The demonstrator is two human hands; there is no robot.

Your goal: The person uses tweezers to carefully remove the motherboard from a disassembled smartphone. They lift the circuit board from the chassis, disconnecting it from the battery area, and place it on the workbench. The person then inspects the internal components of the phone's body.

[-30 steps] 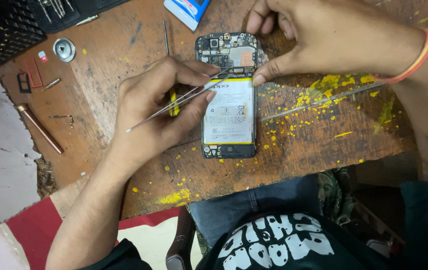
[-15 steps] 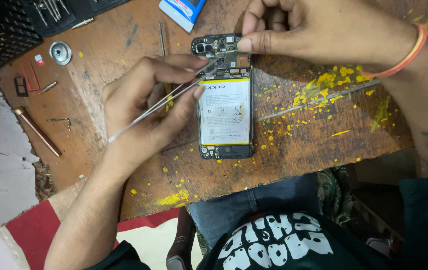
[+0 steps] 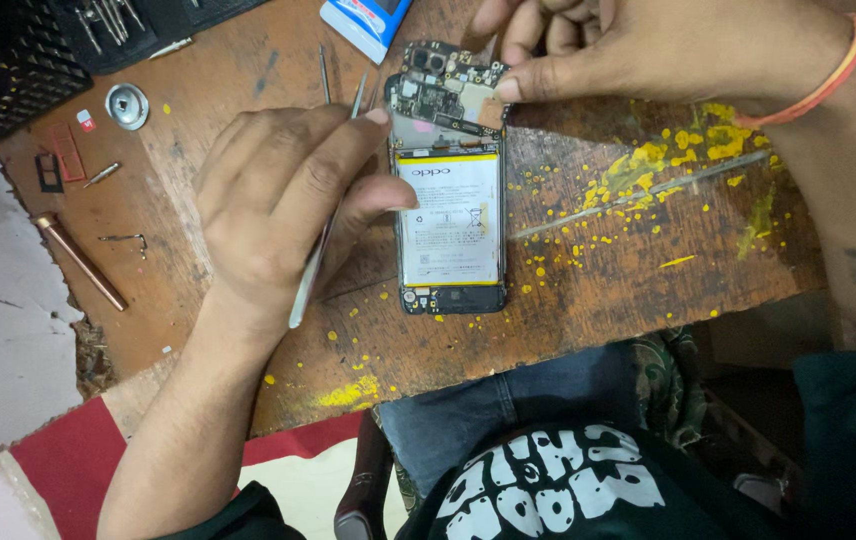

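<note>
An opened phone [image 3: 451, 225] lies face down on a worn wooden board [image 3: 608, 270], its white battery and dark circuit board exposed. My left hand [image 3: 283, 200] grips metal tweezers [image 3: 310, 275] that run steeply from the phone's upper left edge down past my palm. My right hand [image 3: 648, 45] rests at the phone's top right corner, with a fingertip pressing the circuit board there. An orange band circles my right wrist.
Left of the phone lie a round metal cap [image 3: 128, 106], a copper-coloured rod [image 3: 80, 262], a small red card tray [image 3: 68, 152] and loose bits. A black tool case [image 3: 138, 22] and a blue-white box [image 3: 366, 20] sit at the top. Yellow paint flecks [image 3: 648, 160] dot the board.
My left hand turned the tweezers from a flat slant to nearly upright beside the phone. My right hand slid up to the phone's top right corner.
</note>
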